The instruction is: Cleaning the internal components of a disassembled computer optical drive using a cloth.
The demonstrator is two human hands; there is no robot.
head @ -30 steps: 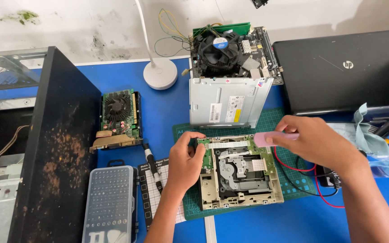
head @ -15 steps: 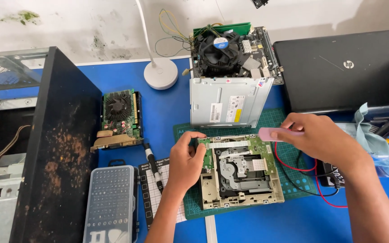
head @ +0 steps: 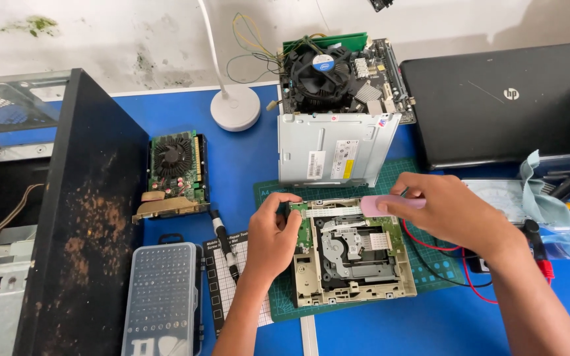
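An opened optical drive (head: pixel 354 254) with bare mechanism and green circuit board lies on a green cutting mat (head: pixel 404 178). My left hand (head: pixel 273 234) grips the drive's left rear corner, fingers curled over its edge. My right hand (head: pixel 453 211) holds a pink tool (head: pixel 380 204) whose flat end rests over the drive's rear edge, near a white ribbon cable. The drive's grey metal cover (head: pixel 334 148) stands just behind the drive.
A rusty black computer case (head: pixel 80 217) stands at left. A graphics card (head: pixel 174 173), a screwdriver (head: pixel 224 240), a bit case (head: pixel 161 300), a lamp base (head: pixel 235 108), a motherboard with fan (head: pixel 338 72), a black laptop (head: pixel 503 102) and red wires (head: pixel 430 245) surround the mat.
My right hand has shifted the pink tool slightly along the drive's rear edge. My left hand stays on the drive's corner.
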